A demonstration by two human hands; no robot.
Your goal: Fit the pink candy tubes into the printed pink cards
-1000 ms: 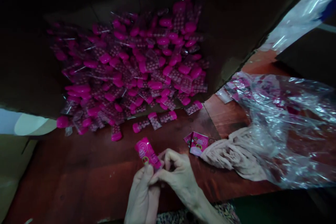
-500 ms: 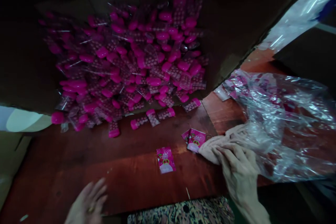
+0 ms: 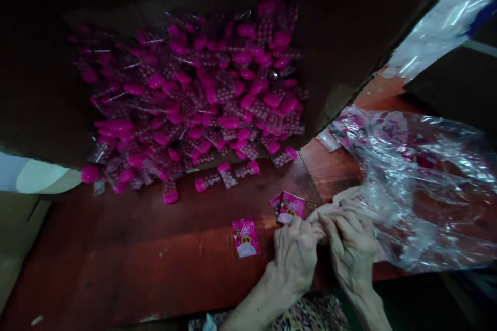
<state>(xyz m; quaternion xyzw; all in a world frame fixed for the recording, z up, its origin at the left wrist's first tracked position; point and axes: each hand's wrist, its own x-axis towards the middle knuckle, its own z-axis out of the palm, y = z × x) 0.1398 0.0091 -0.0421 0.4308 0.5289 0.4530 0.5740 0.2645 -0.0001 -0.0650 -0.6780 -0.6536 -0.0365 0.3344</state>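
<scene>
Both of my hands meet at a pale, crumpled cloth (image 3: 347, 197) near the right front of the table. My right hand (image 3: 353, 245) is closed on the cloth from the right, thumb and fingers pinching it. From the left, my left hand (image 3: 297, 248) has its fingers bent in and gathered at the cloth's near end; the fingertips are partly hidden. Just beyond my left hand lie pink printed packets (image 3: 291, 208), overlapping. Another pink packet (image 3: 246, 238) lies flat to the left of them.
A cardboard box (image 3: 334, 62) on its side holds a heap of small clear bottles (image 3: 225, 93) with pink caps and pink beads. Several bottles lie at its edge on the reddish table (image 3: 155, 248). A clear plastic bag (image 3: 427, 191) spreads on the right. A patterned cloth (image 3: 314, 313) shows below.
My left hand has moved from the lower left, where its fingers were spread, across to the cloth beside my right hand. The right hand still grips the cloth.
</scene>
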